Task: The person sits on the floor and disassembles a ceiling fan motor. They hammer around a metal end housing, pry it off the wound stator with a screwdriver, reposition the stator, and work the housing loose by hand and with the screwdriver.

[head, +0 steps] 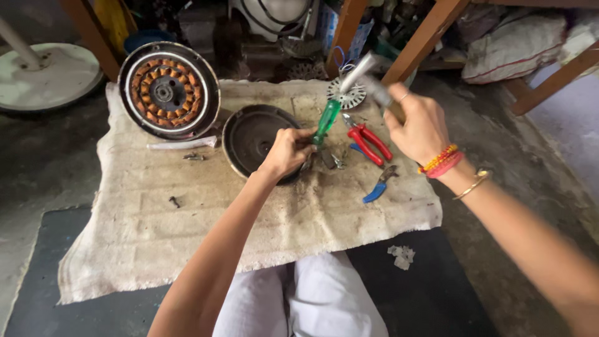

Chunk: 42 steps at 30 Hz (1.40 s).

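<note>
Left hand [288, 151] grips green-handled screwdriver [327, 122] upright beside dark round metal motor cover [249, 134] | right hand [419, 128] clenched on blurred tool, probably a hammer [368, 78], raised above it | done: copper-wound stator [168, 89] exposed on cloth [156, 237], screws out | left: cover unopened.

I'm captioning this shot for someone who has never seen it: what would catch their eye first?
At centre, the left hand grips a green-handled screwdriver upright beside a dark round metal cover, while the right hand raises a metal hammer above it. At upper left on the beige cloth leans a round motor stator with copper windings; red-handled pliers lie right of the screwdriver.
</note>
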Each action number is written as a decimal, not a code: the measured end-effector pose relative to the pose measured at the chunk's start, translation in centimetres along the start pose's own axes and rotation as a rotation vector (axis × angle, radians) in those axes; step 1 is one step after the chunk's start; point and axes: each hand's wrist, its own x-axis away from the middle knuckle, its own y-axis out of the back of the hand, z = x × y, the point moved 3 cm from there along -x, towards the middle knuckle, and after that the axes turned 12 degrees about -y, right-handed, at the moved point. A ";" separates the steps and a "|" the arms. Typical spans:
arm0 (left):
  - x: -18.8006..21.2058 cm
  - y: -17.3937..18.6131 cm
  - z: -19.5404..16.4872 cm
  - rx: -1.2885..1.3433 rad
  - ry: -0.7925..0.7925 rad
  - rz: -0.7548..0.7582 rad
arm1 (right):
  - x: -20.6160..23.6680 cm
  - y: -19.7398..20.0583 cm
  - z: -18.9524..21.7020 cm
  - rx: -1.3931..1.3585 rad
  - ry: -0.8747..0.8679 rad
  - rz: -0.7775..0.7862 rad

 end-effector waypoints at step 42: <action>1.8 1.0 -1.0 -0.017 -0.041 -0.043 | 1.8 0.3 1.0 0.043 -0.095 0.134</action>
